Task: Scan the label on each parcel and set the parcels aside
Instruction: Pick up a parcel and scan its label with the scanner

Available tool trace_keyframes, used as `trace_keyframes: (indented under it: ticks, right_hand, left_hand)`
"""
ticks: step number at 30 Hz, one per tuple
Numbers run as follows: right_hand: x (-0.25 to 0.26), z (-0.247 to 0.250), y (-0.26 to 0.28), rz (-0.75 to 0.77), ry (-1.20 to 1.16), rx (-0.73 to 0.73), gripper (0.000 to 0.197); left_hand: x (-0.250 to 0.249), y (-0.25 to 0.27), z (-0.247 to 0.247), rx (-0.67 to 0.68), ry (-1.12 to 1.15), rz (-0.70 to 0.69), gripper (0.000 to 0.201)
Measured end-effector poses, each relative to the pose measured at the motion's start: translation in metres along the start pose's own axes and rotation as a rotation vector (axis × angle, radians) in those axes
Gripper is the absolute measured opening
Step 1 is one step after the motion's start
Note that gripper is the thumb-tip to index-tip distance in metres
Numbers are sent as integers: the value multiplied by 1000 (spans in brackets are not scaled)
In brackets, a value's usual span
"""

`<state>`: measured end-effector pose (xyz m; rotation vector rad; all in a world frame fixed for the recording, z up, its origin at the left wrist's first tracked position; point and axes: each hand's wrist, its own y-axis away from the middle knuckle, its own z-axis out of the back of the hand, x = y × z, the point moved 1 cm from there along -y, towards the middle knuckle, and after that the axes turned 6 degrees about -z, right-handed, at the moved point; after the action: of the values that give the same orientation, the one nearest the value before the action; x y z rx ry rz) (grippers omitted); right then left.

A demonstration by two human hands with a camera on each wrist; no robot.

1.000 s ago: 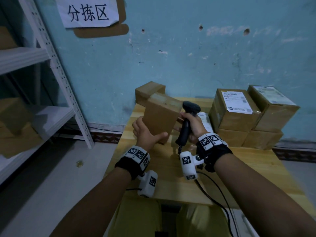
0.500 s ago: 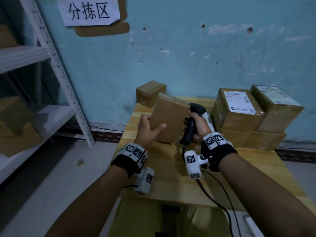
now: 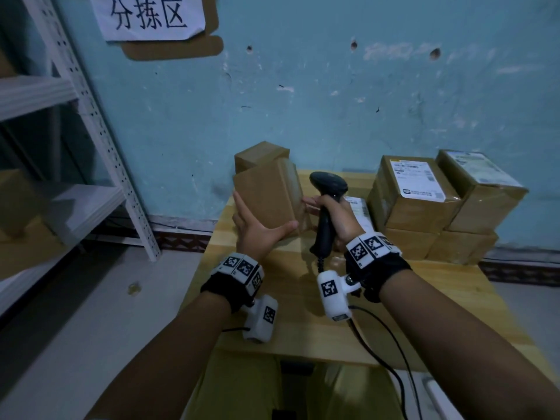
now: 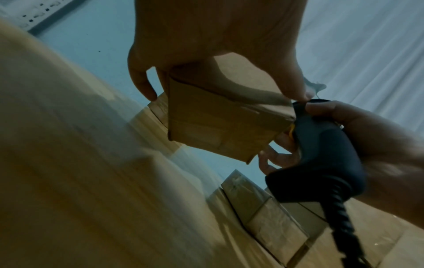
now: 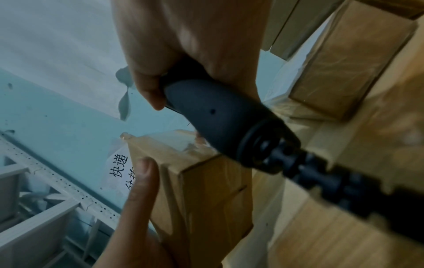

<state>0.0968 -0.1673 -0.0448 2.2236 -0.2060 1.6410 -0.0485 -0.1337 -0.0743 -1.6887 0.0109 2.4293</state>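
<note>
— So where does the scanning stand?

— Mid-parcel, I'd judge. The left hand (image 3: 257, 231) holds a plain brown parcel (image 3: 266, 201) upright above the wooden table (image 3: 291, 301), thumb across its near face and fingers along its left side. No label shows on the faces turned to the head camera.

— And the scanner?

— The right hand (image 3: 336, 216) is wrapped round the handle of the black scanner (image 3: 325, 207), fingers curled tight, with a fingertip or two reaching across to touch the parcel's right edge. The scanner's head sits just beside the parcel's top corner.

— What looks finished?

— Hard to say. One small box (image 3: 260, 153) stands behind the held parcel near the wall; it may be a set-aside one, but I cannot confirm that.

— And what's left?

— Probably the stack of parcels (image 3: 439, 207) to the right, two of them with white labels facing up, plus a flat labelled one partly hidden behind the right wrist. Most of the work seems ahead.
</note>
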Motion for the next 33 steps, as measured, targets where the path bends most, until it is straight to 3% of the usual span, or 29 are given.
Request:
trace_keyframes:
  ticks: [3, 7, 9, 12, 13, 18, 23, 27, 30, 33]
  right_hand:
    - [3, -1, 1, 0, 8, 3, 36]
    - [5, -1, 3, -1, 42, 16, 16]
    - [4, -1, 6, -9, 44, 14, 18]
    - [5, -3, 10, -18, 34, -8, 73]
    - [5, -2, 10, -11, 25, -6, 81]
    - [-1, 1, 8, 5, -17, -49, 45]
    - [-3, 9, 3, -30, -69, -63, 5]
    - [-3, 9, 5, -27, -68, 19, 12]
    - [-2, 4, 8, -32, -90, 91, 22]
    - [0, 3, 11, 2, -66, 103, 12]
  left_hand:
    - [0, 2, -1, -9, 79, 17, 131]
    - [0, 3, -3, 7, 121, 95, 123]
    - [-4, 2, -1, 33, 137, 155, 118]
    - [-11, -2, 3, 89, 122, 200, 112]
    - [-12, -3, 5, 104, 116, 194, 112]
    - [-10, -6, 12, 159, 137, 161, 103]
    - [-12, -3, 12, 230, 476, 128, 83]
    - [-11, -2, 10, 266, 532, 63, 80]
    - [-9, -2, 9, 197, 545, 58, 73]
    - [-7, -4, 10, 111, 515, 41, 69]
